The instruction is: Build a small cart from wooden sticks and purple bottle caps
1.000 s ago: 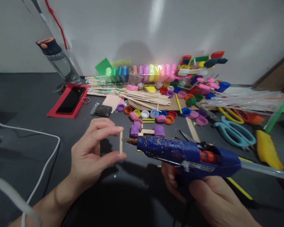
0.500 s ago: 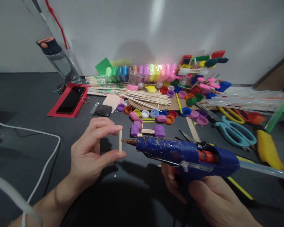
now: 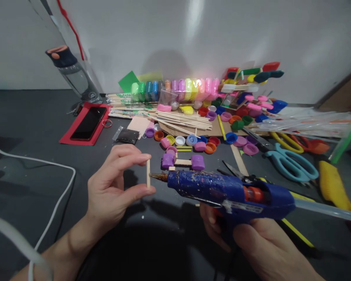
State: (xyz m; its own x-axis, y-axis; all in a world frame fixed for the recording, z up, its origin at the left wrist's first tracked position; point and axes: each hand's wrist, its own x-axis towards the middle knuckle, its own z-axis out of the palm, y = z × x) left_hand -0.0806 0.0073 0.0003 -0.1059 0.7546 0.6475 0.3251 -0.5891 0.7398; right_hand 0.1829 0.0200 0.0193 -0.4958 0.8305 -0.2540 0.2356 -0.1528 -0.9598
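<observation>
Between thumb and fingertip, my left hand [image 3: 114, 185] pinches a short wooden stick [image 3: 148, 174] by its two ends, upright in the view. My right hand [image 3: 251, 238] is wrapped round the handle of a blue glue gun [image 3: 204, 185], whose brown nozzle [image 3: 159, 177] points left and meets or nearly meets the stick's side. A clear glue stick [image 3: 324, 207] runs out of the gun's back. Just beyond the gun lies a piece made of purple caps [image 3: 197, 162] joined by pale sticks [image 3: 183, 162].
Bottle caps [image 3: 179, 141] and wooden sticks [image 3: 190, 121] lie behind the hands. Blue scissors [image 3: 292, 164] and a yellow object [image 3: 333, 187] are at right. A phone [image 3: 88, 123] on red card and a bottle [image 3: 77, 78] stand back left; a white cable [image 3: 57, 205] crosses the left.
The glue gun's nozzle has shifted very slightly left along with the stick. Both hands keep the same hold.
</observation>
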